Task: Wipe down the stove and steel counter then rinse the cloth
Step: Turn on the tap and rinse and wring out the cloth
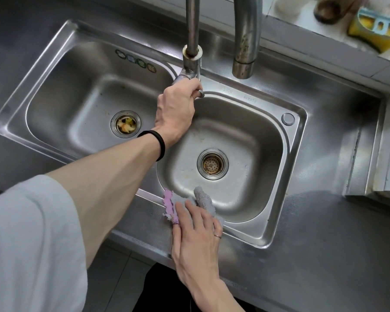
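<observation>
1. My left grip (177, 106) is curled round the chrome tap lever (190, 70) at the foot of the thin steel tap column (192, 23), on the divider between the two basins. I see no water running.
2. My right grip (196, 235) lies flat, fingers straight, pressing the grey-and-lilac cleaning cloth (202, 198) down. It pinches nothing.
3. The cloth sits on the 6 o'clock rim of the right-hand steel basin (261, 154), under my right fingertips and at 12 o'clock from that palm. Its long axis runs roughly 9 to 3 along the rim, and one grey fold droops over the edge into the basin.
4. The relation that matters: the outlet of the thick curved steel spout (242, 68) hangs at about 12 o'clock from the cloth, across the basin. I judge the rinse needs the cloth carried that way, and the right grip is much the nearer, since the left is busy on the lever.
5. Between cloth and spout lies only the round strainer drain (212, 164), low in the basin floor. The left-hand basin (77, 97) lies at 9 o'clock and the textured steel tabletop (313, 244) at 3 o'clock. The raised rim is the one edge the cloth could snag on.
</observation>
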`<action>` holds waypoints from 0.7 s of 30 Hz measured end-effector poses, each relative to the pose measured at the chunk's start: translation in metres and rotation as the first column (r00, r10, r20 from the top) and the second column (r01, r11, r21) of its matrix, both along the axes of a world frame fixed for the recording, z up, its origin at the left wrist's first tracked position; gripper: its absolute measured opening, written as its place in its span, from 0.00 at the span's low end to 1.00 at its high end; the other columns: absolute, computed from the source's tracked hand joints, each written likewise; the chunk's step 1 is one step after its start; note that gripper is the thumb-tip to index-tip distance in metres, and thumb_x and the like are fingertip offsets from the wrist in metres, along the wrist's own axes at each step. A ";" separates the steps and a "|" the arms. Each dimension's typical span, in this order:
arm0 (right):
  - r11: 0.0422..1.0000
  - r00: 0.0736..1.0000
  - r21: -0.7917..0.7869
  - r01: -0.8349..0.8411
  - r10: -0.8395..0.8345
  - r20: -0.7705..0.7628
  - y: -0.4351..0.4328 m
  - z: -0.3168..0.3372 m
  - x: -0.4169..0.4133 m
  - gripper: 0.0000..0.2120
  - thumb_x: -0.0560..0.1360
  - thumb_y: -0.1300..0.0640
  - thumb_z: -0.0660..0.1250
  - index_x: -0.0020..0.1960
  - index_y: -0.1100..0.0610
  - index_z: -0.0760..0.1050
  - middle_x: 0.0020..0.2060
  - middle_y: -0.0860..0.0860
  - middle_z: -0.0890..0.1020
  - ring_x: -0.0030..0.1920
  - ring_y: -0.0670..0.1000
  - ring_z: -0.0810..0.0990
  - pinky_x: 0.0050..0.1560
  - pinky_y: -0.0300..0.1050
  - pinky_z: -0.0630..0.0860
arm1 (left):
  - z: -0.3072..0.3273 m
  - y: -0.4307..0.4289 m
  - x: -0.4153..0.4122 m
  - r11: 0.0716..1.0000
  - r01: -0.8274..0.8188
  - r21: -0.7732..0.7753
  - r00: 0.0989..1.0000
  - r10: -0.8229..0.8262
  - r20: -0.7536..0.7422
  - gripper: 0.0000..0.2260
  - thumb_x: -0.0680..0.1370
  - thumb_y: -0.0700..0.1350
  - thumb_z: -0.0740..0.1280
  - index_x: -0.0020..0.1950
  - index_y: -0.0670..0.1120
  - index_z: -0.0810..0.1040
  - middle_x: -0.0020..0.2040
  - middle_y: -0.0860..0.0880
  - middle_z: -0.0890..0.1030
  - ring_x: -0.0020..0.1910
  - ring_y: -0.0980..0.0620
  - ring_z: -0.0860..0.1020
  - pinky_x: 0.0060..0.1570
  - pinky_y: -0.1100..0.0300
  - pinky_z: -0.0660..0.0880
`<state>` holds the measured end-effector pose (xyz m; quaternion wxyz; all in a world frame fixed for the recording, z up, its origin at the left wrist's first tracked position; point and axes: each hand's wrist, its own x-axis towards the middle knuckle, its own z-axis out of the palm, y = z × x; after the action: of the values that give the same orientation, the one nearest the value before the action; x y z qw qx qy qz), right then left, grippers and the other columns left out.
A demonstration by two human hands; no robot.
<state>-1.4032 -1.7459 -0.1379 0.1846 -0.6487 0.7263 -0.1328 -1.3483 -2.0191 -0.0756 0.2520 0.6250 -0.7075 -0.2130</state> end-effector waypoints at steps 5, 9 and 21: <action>1.000 1.000 -0.001 0.003 -0.003 0.010 0.000 0.002 0.000 0.20 0.77 0.47 0.62 0.68 0.44 0.78 0.67 0.44 0.80 0.64 0.49 0.79 0.64 0.51 0.65 | -0.001 0.001 -0.001 1.000 -0.003 -0.005 1.000 0.003 -0.005 0.09 0.84 0.48 0.62 0.53 0.50 0.81 0.55 0.47 0.83 0.49 0.39 0.80 0.47 0.47 0.76; 1.000 1.000 0.002 -0.003 0.003 0.010 0.000 0.002 0.000 0.20 0.78 0.47 0.62 0.68 0.44 0.78 0.68 0.44 0.79 0.64 0.49 0.79 0.64 0.52 0.65 | -0.003 0.001 0.000 1.000 -0.002 -0.030 1.000 0.002 -0.005 0.09 0.84 0.47 0.62 0.52 0.50 0.82 0.53 0.48 0.83 0.49 0.39 0.80 0.45 0.49 0.75; 1.000 1.000 0.008 -0.022 0.022 0.009 -0.001 0.003 -0.002 0.21 0.76 0.47 0.62 0.68 0.45 0.79 0.67 0.45 0.80 0.65 0.50 0.80 0.64 0.51 0.65 | -0.010 0.003 0.001 0.998 -0.029 -0.063 0.998 0.026 -0.052 0.08 0.83 0.45 0.63 0.51 0.49 0.82 0.50 0.51 0.83 0.47 0.45 0.78 0.42 0.59 0.63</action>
<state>-1.4047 -1.7465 -0.1350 0.1922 -0.6551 0.7189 -0.1308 -1.3469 -2.0163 -0.0860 0.2927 0.6206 -0.6987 -0.2027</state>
